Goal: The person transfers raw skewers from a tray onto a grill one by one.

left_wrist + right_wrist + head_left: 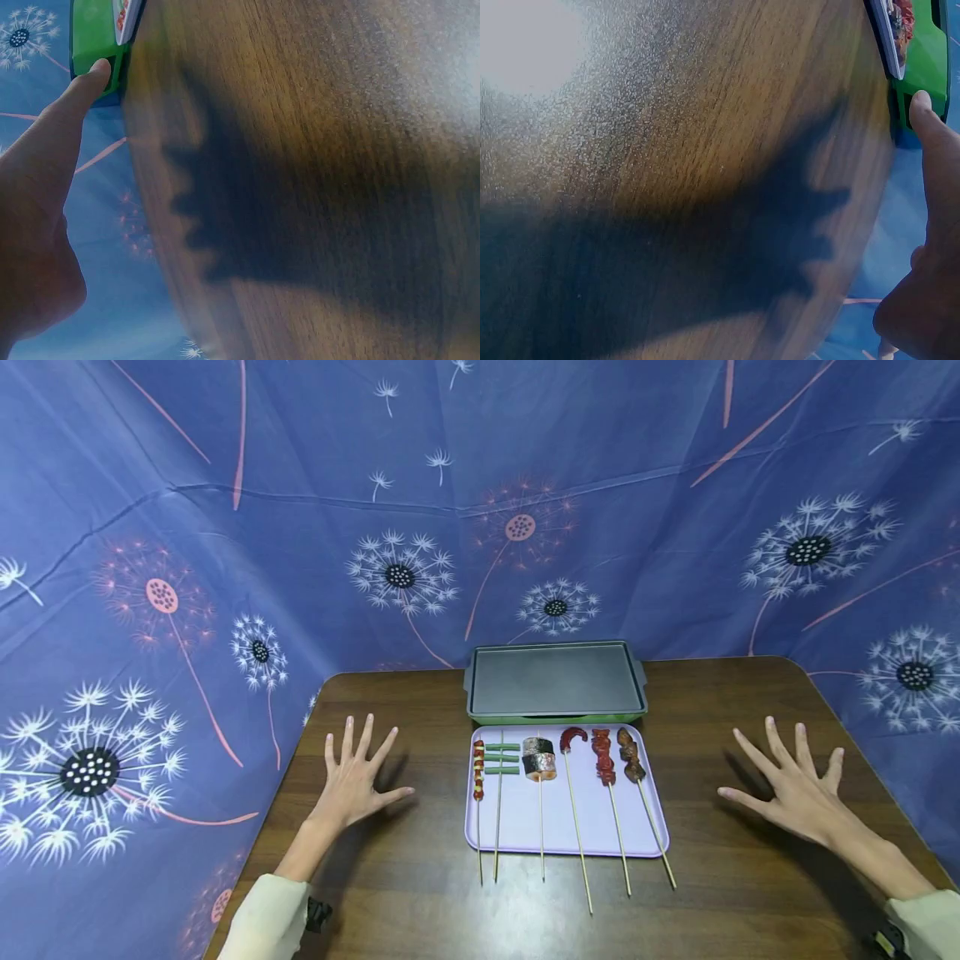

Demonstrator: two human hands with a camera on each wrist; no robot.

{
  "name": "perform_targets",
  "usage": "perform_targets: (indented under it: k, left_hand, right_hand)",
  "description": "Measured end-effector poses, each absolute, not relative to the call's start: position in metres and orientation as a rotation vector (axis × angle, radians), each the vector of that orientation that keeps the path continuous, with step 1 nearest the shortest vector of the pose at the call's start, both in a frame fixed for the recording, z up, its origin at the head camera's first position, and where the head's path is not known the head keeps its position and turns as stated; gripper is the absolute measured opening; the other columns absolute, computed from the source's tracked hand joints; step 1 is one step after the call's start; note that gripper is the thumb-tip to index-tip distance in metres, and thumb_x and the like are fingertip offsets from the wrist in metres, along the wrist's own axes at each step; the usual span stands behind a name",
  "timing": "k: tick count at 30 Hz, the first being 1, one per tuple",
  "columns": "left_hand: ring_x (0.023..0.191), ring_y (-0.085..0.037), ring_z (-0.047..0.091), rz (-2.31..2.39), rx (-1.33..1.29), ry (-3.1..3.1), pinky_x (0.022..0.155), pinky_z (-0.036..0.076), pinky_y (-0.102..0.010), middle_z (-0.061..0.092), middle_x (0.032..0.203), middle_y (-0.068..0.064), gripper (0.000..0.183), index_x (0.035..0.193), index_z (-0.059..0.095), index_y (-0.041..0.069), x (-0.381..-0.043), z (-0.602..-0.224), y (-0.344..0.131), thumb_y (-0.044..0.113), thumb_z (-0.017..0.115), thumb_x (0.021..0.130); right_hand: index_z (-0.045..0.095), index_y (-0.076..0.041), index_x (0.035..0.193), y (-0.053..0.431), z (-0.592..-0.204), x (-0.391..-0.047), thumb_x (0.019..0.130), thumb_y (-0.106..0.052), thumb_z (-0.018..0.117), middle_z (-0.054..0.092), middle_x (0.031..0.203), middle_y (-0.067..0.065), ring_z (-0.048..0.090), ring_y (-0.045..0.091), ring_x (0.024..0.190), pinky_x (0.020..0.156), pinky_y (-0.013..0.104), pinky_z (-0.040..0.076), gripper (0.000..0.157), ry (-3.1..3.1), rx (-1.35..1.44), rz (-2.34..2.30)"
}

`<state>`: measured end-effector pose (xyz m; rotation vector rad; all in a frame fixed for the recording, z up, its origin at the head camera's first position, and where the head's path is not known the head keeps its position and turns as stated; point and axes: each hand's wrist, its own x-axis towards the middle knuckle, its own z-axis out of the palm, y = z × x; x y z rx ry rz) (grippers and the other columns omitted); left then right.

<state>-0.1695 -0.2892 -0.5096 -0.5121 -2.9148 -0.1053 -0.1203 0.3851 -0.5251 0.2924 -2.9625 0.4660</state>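
My left hand (352, 789) hovers over the left part of the table, fingers spread and straight, holding nothing. On the other side my right hand (798, 793) is likewise spread above the table and holds nothing. Between them lies a pale purple tray (517, 827) bearing several skewers. From left to right these are a thin red-and-yellow skewer (478, 768), green pieces on a stick (502, 758), a dark-wrapped roll skewer (539, 758), a curled red skewer (573, 739), a red meat skewer (603, 756) and a brown meat skewer (631, 754). Neither hand touches them.
Behind the tray stands a green griddle (555, 681) with a dark flat plate and side handles. The skewers' sticks overhang the tray's front edge. A blue dandelion-print cloth (637, 585) hangs behind and beside the brown wooden table (420, 902).
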Motion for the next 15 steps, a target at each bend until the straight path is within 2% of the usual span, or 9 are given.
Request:
perform_targets:
  k: [4,7,15]
  left_hand:
    - [0.158,-0.045,-0.01,-0.131,-0.506,-2.934,0.117,-0.002,-0.077,0.001,0.173,-0.016,0.11,0.163,0.025,0.029,-0.1687,-0.5069,-0.2883,0.076,0.071,0.075]
    - [0.158,-0.046,-0.008,-0.15,-0.492,-2.95,0.118,0.001,-0.077,0.002,0.173,-0.016,0.111,0.164,0.021,0.031,-0.1676,-0.5056,-0.2874,0.075,0.071,0.076]
    - [0.158,-0.042,0.004,-0.423,-0.461,-2.983,0.118,0.004,-0.073,0.014,0.172,-0.016,0.11,0.165,0.011,0.033,-0.1668,-0.5044,-0.2819,0.065,0.073,0.081]
  right_hand:
    - [0.008,-0.036,0.165,0.3838,-0.5252,-0.122,0.085,-0.057,0.076,-0.016,0.17,0.015,-0.024,0.057,0.147,0.097,0.081,-0.031,0.107,-2.962,0.286,0.472]
    - [0.008,-0.035,0.165,0.3831,-0.5257,-0.1232,0.085,-0.055,0.076,-0.016,0.169,0.016,-0.023,0.057,0.148,0.098,0.082,-0.03,0.107,-2.961,0.291,0.498]
    - [-0.001,-0.026,0.166,0.3815,-0.5275,-0.12,0.088,-0.043,0.078,-0.016,0.168,0.02,-0.029,0.045,0.151,0.107,0.077,-0.027,0.112,-2.955,0.329,0.711]
